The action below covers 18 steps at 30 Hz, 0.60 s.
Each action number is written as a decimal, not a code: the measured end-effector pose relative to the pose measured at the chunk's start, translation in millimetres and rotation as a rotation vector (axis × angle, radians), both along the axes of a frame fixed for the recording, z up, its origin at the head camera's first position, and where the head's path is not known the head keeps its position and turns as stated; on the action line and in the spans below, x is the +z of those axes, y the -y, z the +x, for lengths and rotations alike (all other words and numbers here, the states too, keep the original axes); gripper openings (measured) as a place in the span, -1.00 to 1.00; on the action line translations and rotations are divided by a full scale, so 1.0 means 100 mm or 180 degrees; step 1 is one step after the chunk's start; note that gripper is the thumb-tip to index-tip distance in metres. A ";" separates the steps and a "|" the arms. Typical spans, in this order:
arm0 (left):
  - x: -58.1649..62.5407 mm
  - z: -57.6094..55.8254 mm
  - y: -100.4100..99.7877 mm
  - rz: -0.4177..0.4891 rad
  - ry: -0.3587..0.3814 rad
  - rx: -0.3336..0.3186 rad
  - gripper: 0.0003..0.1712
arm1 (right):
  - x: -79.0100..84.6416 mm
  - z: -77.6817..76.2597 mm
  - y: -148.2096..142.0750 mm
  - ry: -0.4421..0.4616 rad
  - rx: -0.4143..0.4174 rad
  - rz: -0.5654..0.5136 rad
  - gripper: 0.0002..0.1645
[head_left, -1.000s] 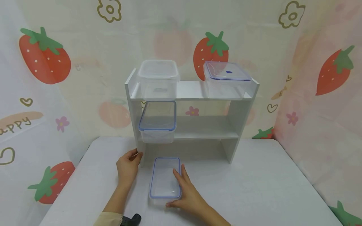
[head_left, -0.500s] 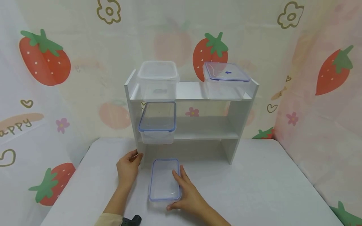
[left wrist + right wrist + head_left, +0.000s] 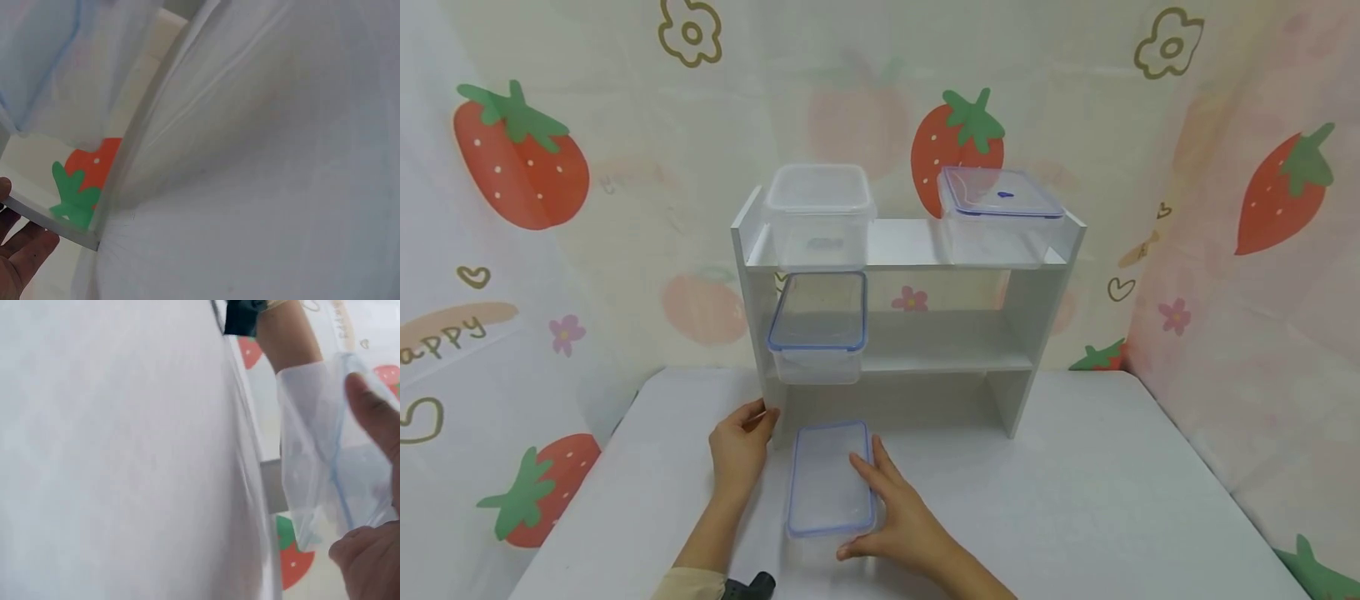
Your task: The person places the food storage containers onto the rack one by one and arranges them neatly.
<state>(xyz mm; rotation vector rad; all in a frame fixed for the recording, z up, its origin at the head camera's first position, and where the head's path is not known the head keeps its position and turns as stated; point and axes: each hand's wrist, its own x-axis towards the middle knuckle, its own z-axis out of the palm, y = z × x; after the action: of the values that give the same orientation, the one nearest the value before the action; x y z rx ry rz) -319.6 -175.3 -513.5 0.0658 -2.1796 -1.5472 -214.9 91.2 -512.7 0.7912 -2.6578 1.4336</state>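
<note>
In the head view a white shelf unit [image 3: 947, 340] stands on the table. My left hand [image 3: 741, 446] pinches the lower front edge of its left side panel; in the left wrist view, the fingers [image 3: 34, 255] and thumb lie on opposite sides of that panel [image 3: 53, 226]. A clear food container [image 3: 831, 483] with a blue-rimmed lid is in front of the shelf. My right hand [image 3: 906, 525] grips its right side, thumb at the near corner and fingers spread along the long edge. The right wrist view shows the container [image 3: 306, 444] between thumb and fingers.
On the top shelf are a clear container with a whitish lid [image 3: 820, 187] at left and a blue-rimmed one [image 3: 1003, 192] at right. Another blue-rimmed container [image 3: 818, 312] sits at the left of the middle shelf, jutting forward. White cloth covers the table [image 3: 1120, 500].
My right hand and the food container have shifted slightly left, towards the shelf's left side panel. My left hand keeps its place on the panel.
</note>
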 end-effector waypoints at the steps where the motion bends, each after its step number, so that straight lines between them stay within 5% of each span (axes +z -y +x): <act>1: 0.00 0.00 0.00 -0.0012 0.0002 0.0005 -0.68 | 0.05 0.01 -0.01 -0.0010 0.0006 -0.0004 0.45; 18: 0.02 0.02 0.00 0.0018 0.0029 0.0001 -0.67 | 0.98 0.26 -0.36 0.0090 0.0225 -0.0404 0.40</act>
<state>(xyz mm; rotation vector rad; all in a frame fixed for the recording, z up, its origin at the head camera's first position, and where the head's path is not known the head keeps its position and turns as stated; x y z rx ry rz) -317.5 -175.4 -511.7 0.0752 -2.1821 -1.5557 -188.7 127.3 -415.0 0.8674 -2.5520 1.6230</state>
